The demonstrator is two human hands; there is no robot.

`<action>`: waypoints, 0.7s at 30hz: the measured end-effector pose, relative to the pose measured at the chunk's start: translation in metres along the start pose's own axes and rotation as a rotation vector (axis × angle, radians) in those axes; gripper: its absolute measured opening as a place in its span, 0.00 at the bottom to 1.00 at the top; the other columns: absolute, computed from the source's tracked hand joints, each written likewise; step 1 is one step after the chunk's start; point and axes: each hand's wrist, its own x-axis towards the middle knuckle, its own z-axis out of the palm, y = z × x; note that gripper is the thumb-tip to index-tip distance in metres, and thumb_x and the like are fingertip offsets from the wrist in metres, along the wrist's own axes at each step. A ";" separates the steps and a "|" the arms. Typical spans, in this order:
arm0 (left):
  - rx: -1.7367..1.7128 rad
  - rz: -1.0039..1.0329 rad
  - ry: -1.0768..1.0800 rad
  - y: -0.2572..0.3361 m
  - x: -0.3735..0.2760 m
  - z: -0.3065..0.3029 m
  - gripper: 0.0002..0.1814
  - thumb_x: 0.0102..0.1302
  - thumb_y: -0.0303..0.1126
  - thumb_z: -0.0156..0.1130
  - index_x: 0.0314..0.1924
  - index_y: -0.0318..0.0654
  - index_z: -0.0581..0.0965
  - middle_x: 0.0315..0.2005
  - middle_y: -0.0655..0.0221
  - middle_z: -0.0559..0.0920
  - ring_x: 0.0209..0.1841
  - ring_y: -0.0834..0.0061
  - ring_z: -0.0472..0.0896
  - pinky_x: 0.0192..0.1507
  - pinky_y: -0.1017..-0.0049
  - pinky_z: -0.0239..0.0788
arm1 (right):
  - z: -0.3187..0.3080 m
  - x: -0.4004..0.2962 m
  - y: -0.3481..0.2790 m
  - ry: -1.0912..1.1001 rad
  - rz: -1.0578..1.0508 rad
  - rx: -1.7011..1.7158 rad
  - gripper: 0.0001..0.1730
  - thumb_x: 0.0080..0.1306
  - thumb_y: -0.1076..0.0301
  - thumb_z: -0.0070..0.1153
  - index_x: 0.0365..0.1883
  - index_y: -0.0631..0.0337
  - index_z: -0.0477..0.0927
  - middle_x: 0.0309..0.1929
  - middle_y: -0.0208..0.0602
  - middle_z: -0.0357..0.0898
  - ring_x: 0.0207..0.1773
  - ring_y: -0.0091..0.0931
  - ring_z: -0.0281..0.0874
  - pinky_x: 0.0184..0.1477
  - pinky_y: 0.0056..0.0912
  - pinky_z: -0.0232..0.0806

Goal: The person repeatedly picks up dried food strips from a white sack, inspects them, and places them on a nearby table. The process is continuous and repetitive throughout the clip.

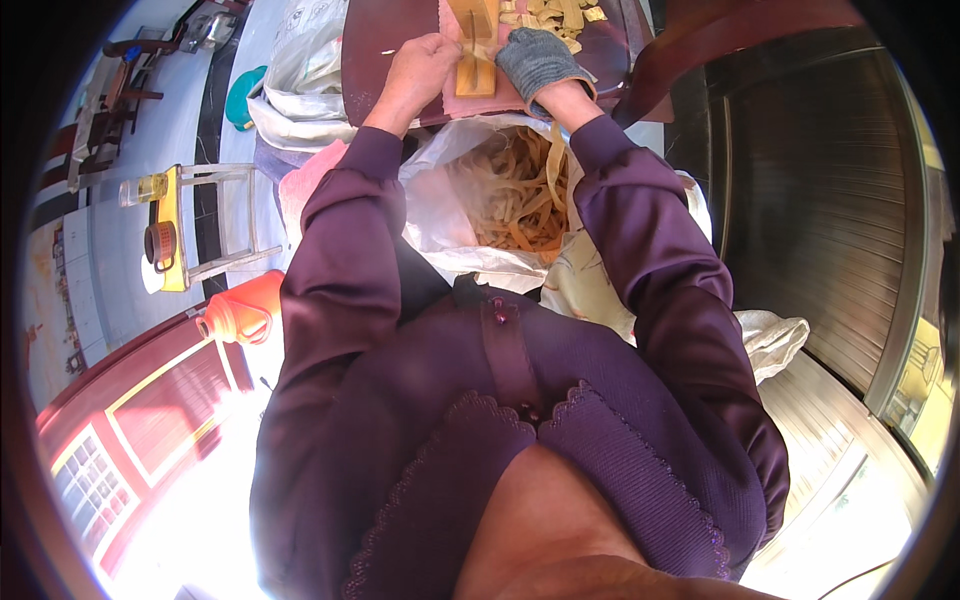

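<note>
A small wooden block (475, 79) with a dark groove down its middle and an upright wooden piece (480, 16) behind it rests on a pink cloth (454, 97). My left hand (424, 66) is bare, its fingers bent together at the block's left side. At the right side is my right hand (537, 66), in a grey knitted glove. Something thin and pale seems to cross the block between my fingertips, too blurred to tell whether either hand grips it. Pale yellow folded strip pieces (562, 19) lie in a pile beyond my gloved hand.
The cloth lies on a dark red table (390, 82). Below its edge, an open white sack (435, 202) holds tangled tan strips (517, 195). White bags (300, 90), a yellow-topped stool (174, 225) with a mug (159, 244) and an orange-red jug (244, 306) stand left. A dark red chair (720, 30) curves at right.
</note>
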 end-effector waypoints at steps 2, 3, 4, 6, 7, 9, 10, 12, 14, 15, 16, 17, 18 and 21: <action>0.054 0.023 0.029 -0.013 -0.014 -0.003 0.13 0.65 0.37 0.55 0.38 0.34 0.79 0.24 0.76 0.77 0.27 0.85 0.70 0.32 0.81 0.63 | -0.007 -0.012 -0.008 -0.079 0.130 -0.002 0.20 0.68 0.53 0.43 0.43 0.58 0.79 0.42 0.48 0.79 0.45 0.45 0.77 0.49 0.45 0.68; 0.080 0.039 0.037 -0.014 -0.022 -0.004 0.13 0.65 0.37 0.56 0.38 0.33 0.79 0.23 0.75 0.77 0.27 0.84 0.71 0.33 0.80 0.64 | -0.009 -0.016 -0.012 -0.007 0.160 0.096 0.20 0.69 0.53 0.43 0.43 0.58 0.79 0.42 0.48 0.79 0.45 0.45 0.76 0.49 0.45 0.68; -0.018 -0.005 -0.007 -0.008 -0.036 -0.005 0.14 0.65 0.38 0.57 0.41 0.34 0.80 0.28 0.71 0.79 0.31 0.82 0.73 0.37 0.79 0.66 | -0.011 -0.020 -0.016 0.061 0.191 0.189 0.20 0.70 0.53 0.42 0.43 0.58 0.79 0.42 0.48 0.79 0.46 0.45 0.76 0.50 0.45 0.68; 0.168 0.222 0.211 -0.005 -0.057 -0.001 0.15 0.63 0.41 0.57 0.42 0.39 0.81 0.37 0.61 0.80 0.39 0.68 0.77 0.44 0.73 0.67 | -0.019 -0.033 -0.029 0.251 0.158 0.364 0.18 0.70 0.53 0.44 0.42 0.57 0.80 0.42 0.46 0.79 0.46 0.44 0.76 0.48 0.44 0.68; 0.260 0.338 0.318 -0.005 -0.065 0.001 0.16 0.62 0.43 0.56 0.43 0.41 0.81 0.41 0.56 0.81 0.44 0.61 0.79 0.48 0.70 0.68 | -0.024 -0.042 -0.039 0.265 0.135 0.379 0.17 0.69 0.54 0.47 0.42 0.56 0.80 0.42 0.45 0.78 0.46 0.43 0.76 0.47 0.43 0.68; -0.062 0.072 0.027 0.001 -0.085 0.000 0.18 0.68 0.45 0.52 0.48 0.42 0.79 0.47 0.62 0.79 0.50 0.66 0.76 0.53 0.70 0.66 | -0.037 -0.056 -0.058 0.295 0.085 0.412 0.14 0.67 0.57 0.51 0.42 0.55 0.81 0.41 0.43 0.78 0.45 0.42 0.76 0.44 0.41 0.68; -0.312 -0.141 -0.126 0.009 -0.098 0.005 0.20 0.70 0.46 0.49 0.50 0.40 0.78 0.47 0.64 0.79 0.51 0.68 0.75 0.54 0.69 0.65 | -0.044 -0.059 -0.064 0.323 -0.082 0.372 0.12 0.63 0.60 0.57 0.41 0.54 0.81 0.37 0.40 0.78 0.41 0.39 0.76 0.40 0.37 0.68; -0.800 -0.441 -0.377 0.013 -0.117 0.023 0.24 0.75 0.49 0.38 0.55 0.39 0.72 0.48 0.66 0.78 0.53 0.70 0.74 0.55 0.66 0.64 | -0.045 -0.069 -0.078 0.351 -0.189 0.368 0.11 0.62 0.61 0.57 0.41 0.53 0.81 0.34 0.39 0.77 0.39 0.38 0.76 0.39 0.36 0.68; -1.142 -0.547 -0.377 0.013 -0.129 0.034 0.21 0.75 0.47 0.39 0.56 0.43 0.70 0.47 0.70 0.79 0.49 0.73 0.76 0.54 0.67 0.65 | -0.048 -0.075 -0.087 0.313 -0.281 0.407 0.12 0.62 0.62 0.57 0.44 0.52 0.82 0.32 0.39 0.78 0.38 0.38 0.76 0.39 0.36 0.68; -1.246 -0.546 -0.380 0.022 -0.132 0.032 0.20 0.75 0.46 0.39 0.55 0.43 0.71 0.45 0.71 0.79 0.48 0.73 0.77 0.54 0.66 0.65 | -0.047 -0.076 -0.087 0.325 -0.308 0.445 0.12 0.62 0.60 0.56 0.42 0.53 0.81 0.33 0.38 0.78 0.38 0.37 0.76 0.41 0.36 0.68; -1.314 -0.522 -0.372 0.018 -0.131 0.030 0.18 0.74 0.45 0.40 0.52 0.44 0.72 0.44 0.71 0.78 0.46 0.74 0.76 0.51 0.68 0.65 | -0.045 -0.077 -0.085 0.338 -0.335 0.483 0.13 0.62 0.59 0.54 0.41 0.54 0.81 0.34 0.37 0.79 0.38 0.36 0.77 0.42 0.37 0.68; -1.381 -0.496 -0.362 0.010 -0.126 0.028 0.16 0.73 0.43 0.41 0.49 0.44 0.72 0.43 0.71 0.78 0.44 0.75 0.75 0.49 0.71 0.66 | -0.042 -0.077 -0.084 0.350 -0.361 0.522 0.13 0.63 0.58 0.53 0.40 0.55 0.81 0.36 0.36 0.79 0.39 0.35 0.77 0.43 0.37 0.68; -1.402 -0.487 -0.344 0.010 -0.124 0.026 0.15 0.73 0.42 0.42 0.48 0.44 0.73 0.42 0.71 0.77 0.42 0.76 0.75 0.47 0.72 0.66 | -0.040 -0.078 -0.083 0.288 -0.317 0.596 0.14 0.64 0.58 0.53 0.40 0.56 0.80 0.35 0.37 0.79 0.38 0.35 0.77 0.43 0.36 0.69; -1.371 -0.501 -0.284 0.019 -0.120 0.025 0.14 0.73 0.39 0.43 0.49 0.44 0.73 0.41 0.73 0.77 0.39 0.80 0.73 0.45 0.74 0.65 | -0.032 -0.081 -0.082 0.100 -0.179 0.810 0.17 0.66 0.56 0.52 0.41 0.61 0.79 0.34 0.41 0.79 0.37 0.35 0.77 0.44 0.33 0.69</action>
